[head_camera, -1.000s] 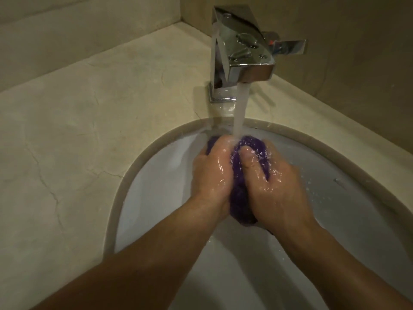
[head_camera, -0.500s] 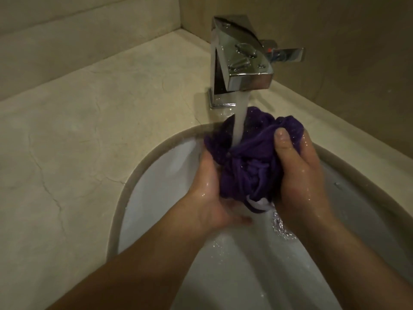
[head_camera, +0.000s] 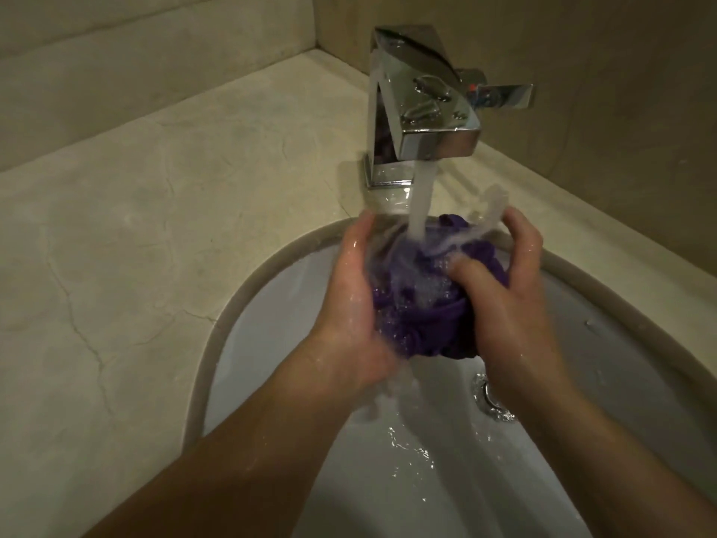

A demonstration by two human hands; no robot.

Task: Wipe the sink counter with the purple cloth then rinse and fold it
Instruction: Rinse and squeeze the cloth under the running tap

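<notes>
Currently rinsing: purple cloth [head_camera: 423, 316] bunched under faucet [head_camera: 423, 106] stream, over sink [head_camera: 271, 343], gripped by left hand [head_camera: 355, 300] and right hand [head_camera: 504, 304], fingers curled round it. Risk — splash onto counter [head_camera: 155, 227] from water deflecting off wad. Orientation: balled up, no clear long axis.

chrome faucet [head_camera: 423, 110]: square, side lever pointing right, stream running | drain [head_camera: 490, 399]: metal, wet, in the white basin | walls [head_camera: 135, 60]: beige, meeting at a corner behind faucet
</notes>
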